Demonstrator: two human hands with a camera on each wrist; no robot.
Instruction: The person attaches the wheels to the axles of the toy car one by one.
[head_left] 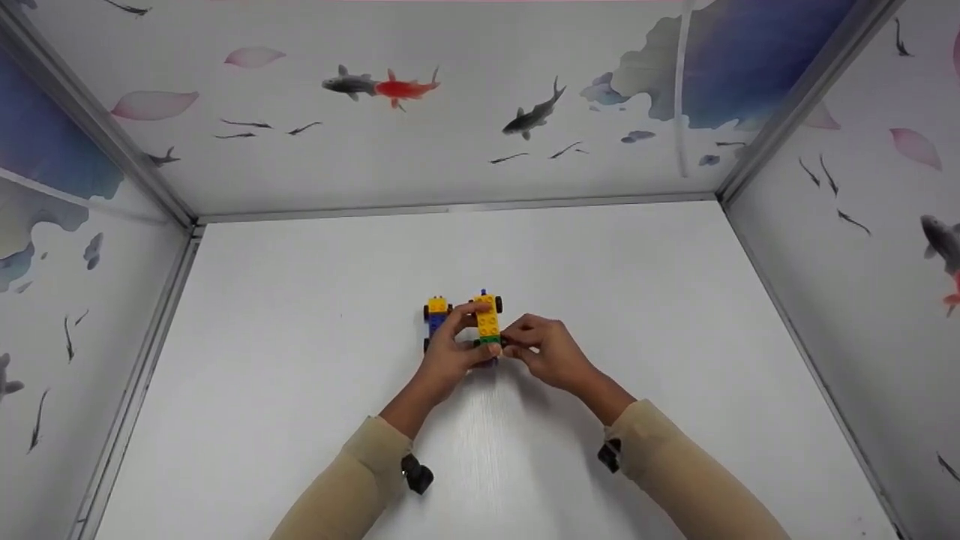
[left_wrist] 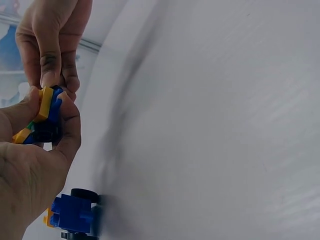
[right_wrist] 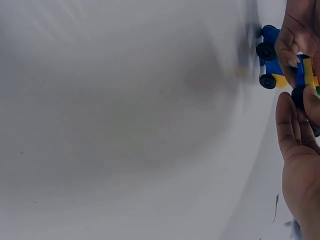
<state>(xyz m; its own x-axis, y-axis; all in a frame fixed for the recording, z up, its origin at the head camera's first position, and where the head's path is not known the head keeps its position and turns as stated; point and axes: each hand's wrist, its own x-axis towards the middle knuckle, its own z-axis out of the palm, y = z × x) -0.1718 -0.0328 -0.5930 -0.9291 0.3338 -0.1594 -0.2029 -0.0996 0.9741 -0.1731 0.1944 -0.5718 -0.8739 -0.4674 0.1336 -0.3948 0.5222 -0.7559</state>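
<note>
My left hand (head_left: 447, 361) grips a toy car (head_left: 487, 321) built of building bricks, thumb on its near end and fingers along its far left side. The car has a yellow top, a green brick near me and black wheels; the left wrist view shows blue bricks (left_wrist: 54, 111) beneath. At the car's near right corner, my right hand (head_left: 551, 354) pinches a black wheel (right_wrist: 298, 97) between thumb and fingers. Whether the wheel is fully seated on its axle is hidden. A second brick car (head_left: 436, 321), blue and yellow, stands just left of the held one, partly behind my left hand.
Both cars are over a white tabletop (head_left: 315, 420). Printed panels with fish and petals (head_left: 450, 142) enclose it at the back and sides, with grey metal edging (head_left: 450, 209) along the seams. A small black device (head_left: 417, 474) sits at the left sleeve cuff.
</note>
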